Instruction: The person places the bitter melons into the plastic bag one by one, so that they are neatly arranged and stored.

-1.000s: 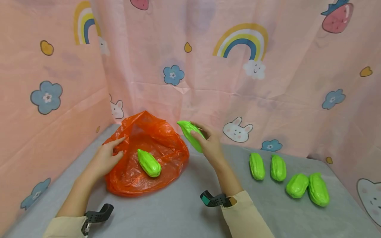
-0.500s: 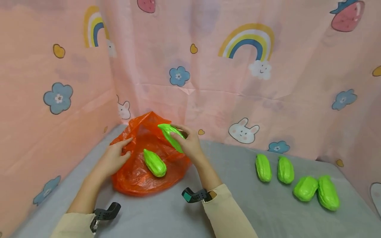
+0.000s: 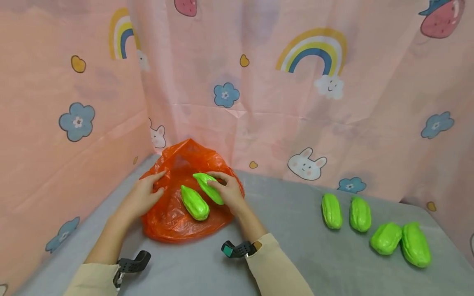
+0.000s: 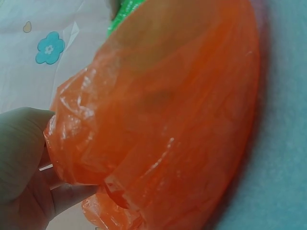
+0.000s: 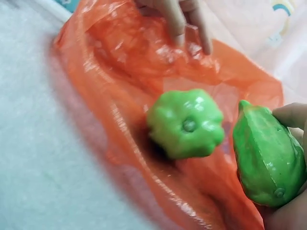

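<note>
A pink cartoon-print backdrop (image 3: 259, 111) hangs behind a grey desk (image 3: 281, 234). An orange bag (image 3: 174, 228) sits there, one green fruit (image 3: 195, 204) lying inside. At its nine o'clock, the left hand (image 3: 144, 195) spreads thumb and forefinger at the rim, seemingly propping the mouth wide. From three o'clock, the right hand's (image 3: 228, 191) grip holds a second fruit (image 3: 210, 192) from both sides, likely for steadiness. Four more fruits (image 3: 331, 211) rest well apart, just past three o'clock.

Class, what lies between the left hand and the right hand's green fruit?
In the head view, another green fruit lies there, in the orange bag.
</note>
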{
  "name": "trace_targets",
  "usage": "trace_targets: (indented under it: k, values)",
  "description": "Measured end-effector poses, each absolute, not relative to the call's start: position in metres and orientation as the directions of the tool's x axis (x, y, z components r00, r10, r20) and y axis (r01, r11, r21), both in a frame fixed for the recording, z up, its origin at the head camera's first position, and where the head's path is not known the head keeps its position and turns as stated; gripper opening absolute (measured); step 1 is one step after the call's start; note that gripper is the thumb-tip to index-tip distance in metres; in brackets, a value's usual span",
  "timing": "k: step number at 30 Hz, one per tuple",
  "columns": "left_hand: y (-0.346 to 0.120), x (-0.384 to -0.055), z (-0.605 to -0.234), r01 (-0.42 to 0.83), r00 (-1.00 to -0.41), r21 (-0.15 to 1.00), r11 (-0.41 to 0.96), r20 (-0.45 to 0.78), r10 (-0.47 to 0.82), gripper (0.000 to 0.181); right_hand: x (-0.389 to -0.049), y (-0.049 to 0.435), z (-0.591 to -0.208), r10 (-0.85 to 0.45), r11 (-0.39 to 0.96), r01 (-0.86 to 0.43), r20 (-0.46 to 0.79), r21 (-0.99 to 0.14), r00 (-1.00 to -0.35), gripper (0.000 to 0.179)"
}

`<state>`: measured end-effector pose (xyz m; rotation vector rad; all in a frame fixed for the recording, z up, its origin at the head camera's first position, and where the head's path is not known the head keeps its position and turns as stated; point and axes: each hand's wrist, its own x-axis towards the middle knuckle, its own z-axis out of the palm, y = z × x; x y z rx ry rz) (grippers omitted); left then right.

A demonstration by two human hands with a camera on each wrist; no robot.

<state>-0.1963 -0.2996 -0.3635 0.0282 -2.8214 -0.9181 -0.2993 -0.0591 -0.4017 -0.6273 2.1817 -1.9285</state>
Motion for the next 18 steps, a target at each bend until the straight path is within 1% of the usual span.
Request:
trace_targets:
  k: [4, 10, 13, 18]
  values:
    - [-0.3, -0.197, -0.363, 0.032, -0.985, 0.571, 0.821, 0.157, -0.071, 0.057, -0.297, -0.063, -0.407, -0.402, 0.093, -0.183, 0.132, -0.979, -0.906, 0.032]
    - [-0.301, -0.196, -0.363, 0.031, -0.985, 0.567, 0.823, 0.159, -0.072, 0.058, -0.293, -0.07, -0.416, -0.385, 0.117, -0.199, 0.14, -0.973, -0.912, 0.033]
    - [-0.3, -0.198, -0.363, 0.037, -0.985, 0.565, 0.824, 0.159, -0.065, 0.058, -0.284, -0.069, -0.409, -0.39, 0.154, -0.219, 0.144, -0.963, -0.909, 0.032]
    - [-0.301, -0.198, -0.365, 0.043, -0.986, 0.569, 0.821, 0.157, -0.057, 0.058, -0.282, -0.072, -0.416, -0.375, 0.21, -0.267, 0.174, -0.941, -0.91, 0.033]
